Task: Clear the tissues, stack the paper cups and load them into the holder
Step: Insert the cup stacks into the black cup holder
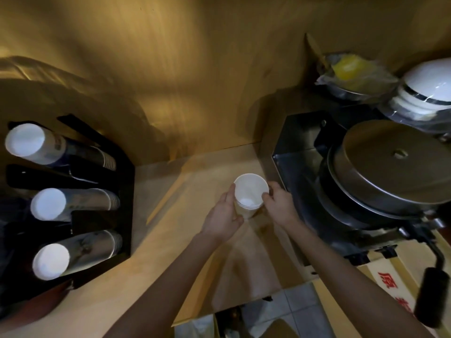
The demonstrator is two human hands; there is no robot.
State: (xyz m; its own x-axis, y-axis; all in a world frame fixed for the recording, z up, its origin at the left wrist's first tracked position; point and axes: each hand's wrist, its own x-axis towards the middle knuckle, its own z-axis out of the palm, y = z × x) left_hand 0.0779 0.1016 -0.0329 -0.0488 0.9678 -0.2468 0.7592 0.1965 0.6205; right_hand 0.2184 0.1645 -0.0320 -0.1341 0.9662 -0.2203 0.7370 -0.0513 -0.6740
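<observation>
At the centre of the frame a short stack of paper cups [249, 195], about three nested together, stands upright on the wooden counter [170, 240], gripped between two hands: the left hand [225, 219] wraps its side and the right hand [279, 203] pinches the rim. At left, a black holder [122, 191] carries three rows of cups. At right sits one metal machine [380, 176].
</observation>
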